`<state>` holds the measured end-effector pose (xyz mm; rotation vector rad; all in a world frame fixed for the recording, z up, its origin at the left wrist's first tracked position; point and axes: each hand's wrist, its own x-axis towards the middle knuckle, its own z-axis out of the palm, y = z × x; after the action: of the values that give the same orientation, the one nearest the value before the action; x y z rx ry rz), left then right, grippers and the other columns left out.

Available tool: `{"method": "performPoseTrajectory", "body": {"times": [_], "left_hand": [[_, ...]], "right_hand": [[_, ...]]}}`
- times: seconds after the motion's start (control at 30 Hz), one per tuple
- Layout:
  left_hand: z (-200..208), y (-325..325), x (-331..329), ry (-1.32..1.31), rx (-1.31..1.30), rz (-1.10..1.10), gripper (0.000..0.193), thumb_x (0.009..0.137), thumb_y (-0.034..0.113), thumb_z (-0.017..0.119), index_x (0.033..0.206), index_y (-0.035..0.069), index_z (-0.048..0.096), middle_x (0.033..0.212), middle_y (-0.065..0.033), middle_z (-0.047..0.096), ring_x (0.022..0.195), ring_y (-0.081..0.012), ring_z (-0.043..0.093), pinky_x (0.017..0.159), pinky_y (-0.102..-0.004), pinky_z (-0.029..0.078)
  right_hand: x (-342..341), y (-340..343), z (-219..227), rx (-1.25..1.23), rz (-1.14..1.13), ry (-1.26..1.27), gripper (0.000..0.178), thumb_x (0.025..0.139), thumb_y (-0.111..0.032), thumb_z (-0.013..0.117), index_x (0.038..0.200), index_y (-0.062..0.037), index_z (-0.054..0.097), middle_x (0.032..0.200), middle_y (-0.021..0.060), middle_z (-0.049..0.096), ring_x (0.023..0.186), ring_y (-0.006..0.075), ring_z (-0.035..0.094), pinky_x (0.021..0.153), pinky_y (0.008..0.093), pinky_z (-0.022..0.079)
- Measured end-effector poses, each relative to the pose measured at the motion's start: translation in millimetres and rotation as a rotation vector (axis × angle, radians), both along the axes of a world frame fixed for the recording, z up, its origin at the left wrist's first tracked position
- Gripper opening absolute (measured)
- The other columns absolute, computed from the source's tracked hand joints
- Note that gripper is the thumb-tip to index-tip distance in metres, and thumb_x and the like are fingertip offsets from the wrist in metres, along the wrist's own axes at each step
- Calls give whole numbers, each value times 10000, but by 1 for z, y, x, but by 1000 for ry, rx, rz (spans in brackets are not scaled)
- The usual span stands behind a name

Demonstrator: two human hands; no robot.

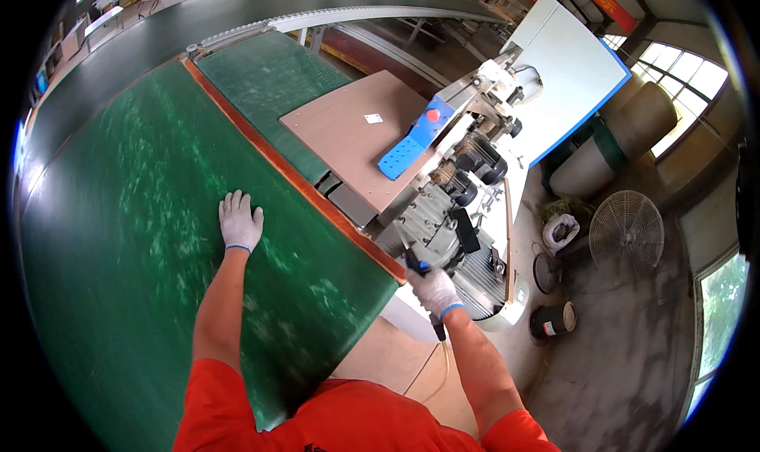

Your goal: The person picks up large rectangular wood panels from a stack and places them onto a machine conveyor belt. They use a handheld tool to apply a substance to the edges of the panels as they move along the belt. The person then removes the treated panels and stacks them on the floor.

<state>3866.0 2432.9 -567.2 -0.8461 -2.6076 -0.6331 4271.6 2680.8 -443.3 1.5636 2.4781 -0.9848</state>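
My left hand, in a white knit glove, lies flat on the worn green belt surface, fingers stretched out and nothing in it. Wrapped round a black and blue air blow gun is my right hand, also gloved. The gun's thin nozzle points up and away, toward the machine's grey metal parts; a pale hose hangs from its handle. Beyond it, a brown panel with a small white label lies partly on the machine, its right edge by a blue perforated guard.
An orange-red edge strip borders the green belt. Black motors line the machine, and a dark phone-like slab rests on it. A raised white cover stands behind. On the floor are a round fan and a black bucket.
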Motion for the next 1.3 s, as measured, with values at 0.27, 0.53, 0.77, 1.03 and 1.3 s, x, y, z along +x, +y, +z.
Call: {"method": "performPoseTrajectory", "body": {"times": [0.27,0.53,0.77,1.03,1.3], "left_hand": [[5,24,-74,-149,105,121,532,966,349,623,1406,49,596,1485,-170,577,1437,-364,463,1236,-546,295],[9,65,-161,-322,436,76,450,996,271,536,1355,14,626,1416,-208,624,1317,-389,577,1130,-489,435],[24,62,-172,-78,-27,-7,301,952,322,615,1131,88,677,1151,-144,710,1131,-360,643,1051,-517,458],[20,78,-172,-7,-20,47,283,941,358,642,1030,91,677,1051,-150,708,1058,-371,659,889,-536,531],[24,-4,-134,23,-27,215,333,950,407,649,1062,97,694,1042,-165,707,1020,-383,666,873,-551,531]], "right_hand": [[-82,-28,51,-137,174,-11,530,941,-512,632,1044,1,719,788,234,696,839,391,726,785,486,540],[-235,-86,68,20,518,-140,576,938,-541,575,1046,-8,764,1009,300,735,1006,466,713,891,518,554],[-317,-72,59,170,461,-159,453,946,-380,526,1073,-36,792,1108,259,750,1085,434,721,946,507,568],[-289,21,64,332,237,-139,518,939,-455,572,1051,14,759,1041,274,751,1032,449,724,906,496,575],[-79,-7,88,310,111,-240,551,945,-479,608,1012,54,733,925,295,738,905,428,743,817,498,588]]}}
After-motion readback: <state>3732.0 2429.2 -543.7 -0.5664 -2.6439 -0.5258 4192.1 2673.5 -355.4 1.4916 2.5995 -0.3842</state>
